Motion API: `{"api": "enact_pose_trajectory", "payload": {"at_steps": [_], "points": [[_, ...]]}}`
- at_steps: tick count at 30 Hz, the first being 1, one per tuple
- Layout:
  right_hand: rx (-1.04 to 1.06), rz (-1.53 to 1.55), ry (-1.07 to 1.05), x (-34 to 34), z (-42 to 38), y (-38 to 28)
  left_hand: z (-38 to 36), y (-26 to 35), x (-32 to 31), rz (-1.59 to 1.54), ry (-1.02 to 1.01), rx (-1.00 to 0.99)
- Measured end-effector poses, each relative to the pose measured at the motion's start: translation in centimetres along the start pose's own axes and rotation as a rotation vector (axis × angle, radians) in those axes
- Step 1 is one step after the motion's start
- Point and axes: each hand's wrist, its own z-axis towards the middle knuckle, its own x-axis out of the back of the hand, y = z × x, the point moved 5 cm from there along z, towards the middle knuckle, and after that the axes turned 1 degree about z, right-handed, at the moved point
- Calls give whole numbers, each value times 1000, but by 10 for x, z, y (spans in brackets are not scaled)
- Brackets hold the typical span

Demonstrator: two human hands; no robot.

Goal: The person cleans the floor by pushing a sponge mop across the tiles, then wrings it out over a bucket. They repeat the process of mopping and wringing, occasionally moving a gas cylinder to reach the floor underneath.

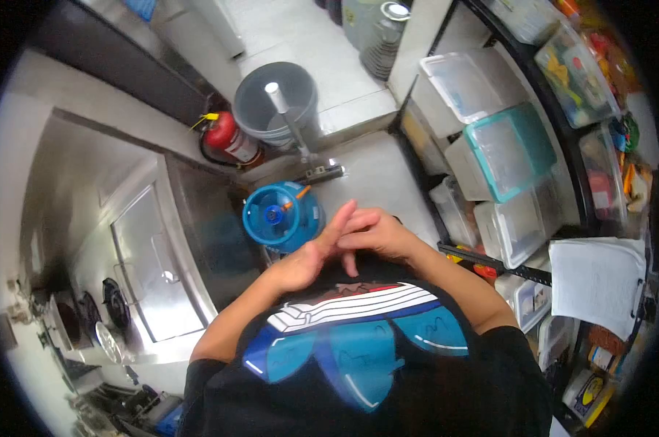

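In front of my chest, my left hand [311,262] and my right hand [384,237] touch each other. The fingers of the left one stretch up and to the right. Across them lie the right fingers, pointing left, with one fingertip showing below. No object is visible in either hand, though the overlap hides part of the palms. Just beyond my left hand stands a blue gas cylinder [289,231] with an orange piece at its top.
A grey bucket [300,131], a floor squeegee [293,131] and a red fire extinguisher [231,138] stand ahead. On the right, shelving holds lidded plastic boxes [508,153] and hanging papers [595,280]. A steel counter [162,247] runs along the left. A raised step edge [358,120] crosses the floor.
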Motion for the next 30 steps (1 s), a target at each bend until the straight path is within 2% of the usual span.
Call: {"api": "enact_pose_trajectory", "payload": {"at_steps": [5, 6, 12, 15, 18, 21, 24, 30], "points": [[63, -18, 74, -9, -8, -7, -3, 3, -5, 21, -95, 40], [80, -27, 98, -8, -8, -5, -3, 2, -7, 11, -28, 41], [87, -43, 167, -6, -17, -4, 0, -2, -10, -266, -44, 17], [98, -62, 137, -5, -20, -2, 0, -6, -13, -320, -34, 104], [126, -76, 150, -9, -23, -3, 0, -6, -15, -288, -42, 117], [144, -113, 176, -8, -25, -1, 1, -4, -15, -294, -134, 79], [70, -40, 172, -8, -26, 3, 1, -3, -16, -305, -168, 81], [128, -129, 186, -7, -23, -2, -4, -10, -11, -308, -164, 80]]}}
